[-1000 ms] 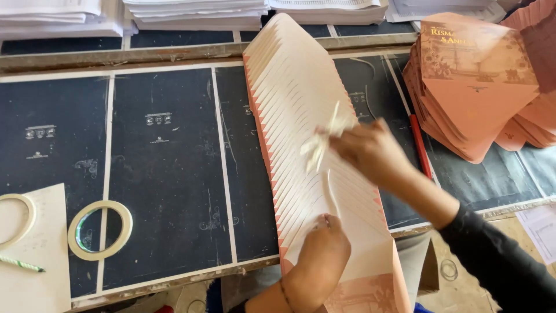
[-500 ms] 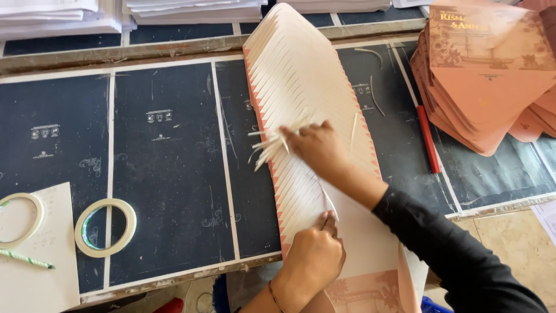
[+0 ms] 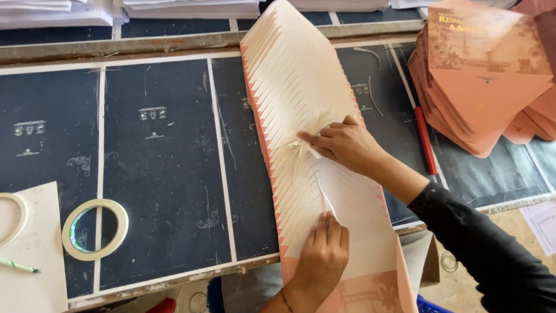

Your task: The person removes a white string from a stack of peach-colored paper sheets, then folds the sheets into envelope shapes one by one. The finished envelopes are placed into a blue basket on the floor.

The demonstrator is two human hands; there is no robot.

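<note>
My left hand (image 3: 321, 255) pins the near end of the fanned row of cream-and-salmon envelopes (image 3: 307, 133), fingers together, pressed flat. My right hand (image 3: 344, 142), further up than half a second ago, pinches a pale strip (image 3: 301, 152), so peeling is advancing. Two tape rolls (image 3: 95, 229) left; one red pen (image 3: 424, 141); one salmon stack (image 3: 480, 75) far right.

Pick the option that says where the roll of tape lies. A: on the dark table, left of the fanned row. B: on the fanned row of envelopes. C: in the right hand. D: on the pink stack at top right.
A: the roll of tape lies flat on the dark table, well left of the fanned row of envelopes that both hands press.
</note>
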